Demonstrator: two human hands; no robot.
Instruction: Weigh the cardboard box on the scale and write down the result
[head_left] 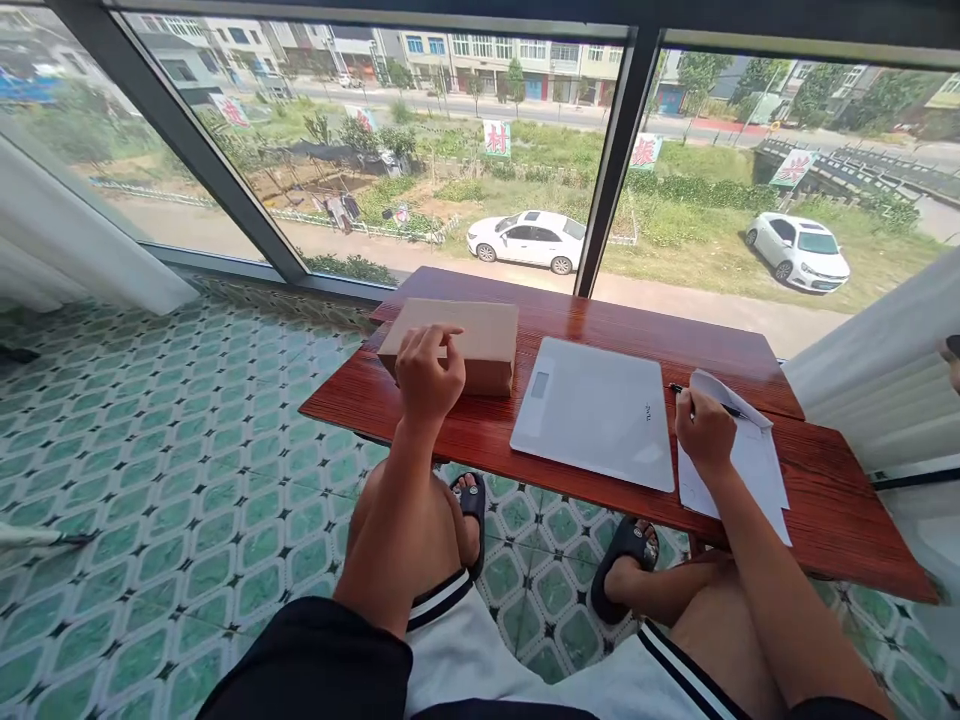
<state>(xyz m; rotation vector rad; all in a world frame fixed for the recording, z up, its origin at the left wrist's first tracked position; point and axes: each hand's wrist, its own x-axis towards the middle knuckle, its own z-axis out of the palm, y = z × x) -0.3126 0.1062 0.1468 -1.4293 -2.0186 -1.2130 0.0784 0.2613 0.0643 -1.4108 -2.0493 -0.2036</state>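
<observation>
A brown cardboard box (484,345) rests on the left part of the dark red wooden table. My left hand (430,372) is over the box's front edge, its fingers loosely bent and the thumb apart from the forefinger, with nothing between them. Whether it touches the box I cannot tell. On the right, my right hand (705,428) is closed around a black pen (733,410), whose ends show on both sides of the fist. Under that hand lie white paper sheets (750,465), the top one curled up at its far edge. Between the hands sits a flat white scale (596,410) with a small grey display.
The wooden table (832,500) spans the front, close to a large window with dark frames (611,160). White curtains (862,340) hang at both sides. My sandalled feet stand under the table on green tiled floor (225,480). At the far right edge, part of another person's hand may show.
</observation>
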